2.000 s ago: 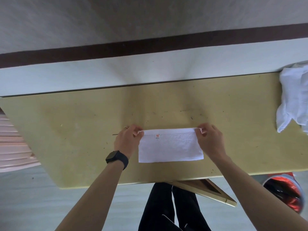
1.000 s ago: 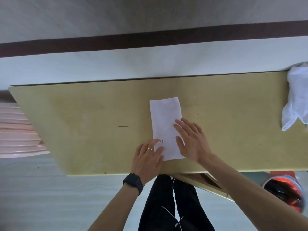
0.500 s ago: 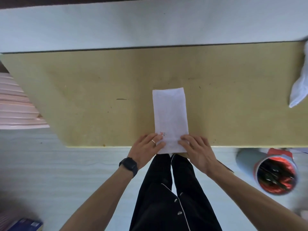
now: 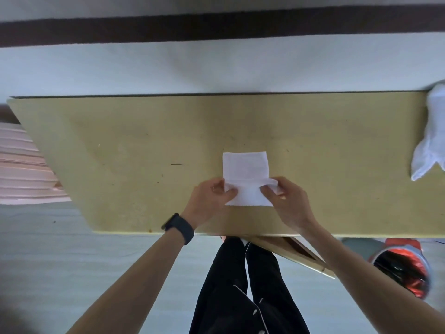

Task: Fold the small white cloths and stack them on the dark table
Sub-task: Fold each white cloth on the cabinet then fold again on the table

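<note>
A small white cloth (image 4: 245, 168) lies as a narrow strip on the yellowish table (image 4: 120, 153), near the front middle. Its near end is lifted and curled over toward the far end. My left hand (image 4: 209, 197) pinches the left corner of that lifted end. My right hand (image 4: 286, 196) pinches the right corner. Both hands rest low over the cloth's near half, hiding part of it. A bundle of unfolded white cloths (image 4: 431, 133) sits at the table's far right edge.
A white wall with a dark band runs behind the table. Pink slatted furniture (image 4: 24, 165) stands at the left. A round bin with a red and black liner (image 4: 404, 268) sits on the floor at right. An open drawer (image 4: 296, 254) juts out under the front edge.
The cloth was turned from lying sideways to pointing away from me and smoothed flat. Both hands then took its near corners and lifted them forward over the cloth.
</note>
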### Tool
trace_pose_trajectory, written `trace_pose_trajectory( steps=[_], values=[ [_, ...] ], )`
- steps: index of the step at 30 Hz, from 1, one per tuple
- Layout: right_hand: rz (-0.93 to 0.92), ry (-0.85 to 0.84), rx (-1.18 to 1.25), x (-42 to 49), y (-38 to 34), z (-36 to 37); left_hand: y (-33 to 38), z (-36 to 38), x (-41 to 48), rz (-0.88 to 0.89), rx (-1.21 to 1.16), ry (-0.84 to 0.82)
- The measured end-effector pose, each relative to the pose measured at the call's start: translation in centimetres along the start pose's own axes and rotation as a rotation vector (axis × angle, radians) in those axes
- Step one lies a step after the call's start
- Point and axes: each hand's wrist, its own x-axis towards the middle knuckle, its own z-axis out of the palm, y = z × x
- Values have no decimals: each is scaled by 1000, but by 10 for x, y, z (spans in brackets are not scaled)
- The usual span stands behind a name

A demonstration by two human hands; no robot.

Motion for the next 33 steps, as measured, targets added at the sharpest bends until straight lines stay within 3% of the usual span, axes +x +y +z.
trace_pose_trajectory(
  steps=[7, 22, 33],
  values=[
    [202, 132, 119, 50, -19, 20, 9, 1, 51, -192, -199, 106],
    [310, 205, -65, 68, -21, 29, 18, 16, 67, -260, -22, 244],
    [400, 190, -335, 76, -32, 28, 24, 14, 67, -299, 283, 251]
  ],
)
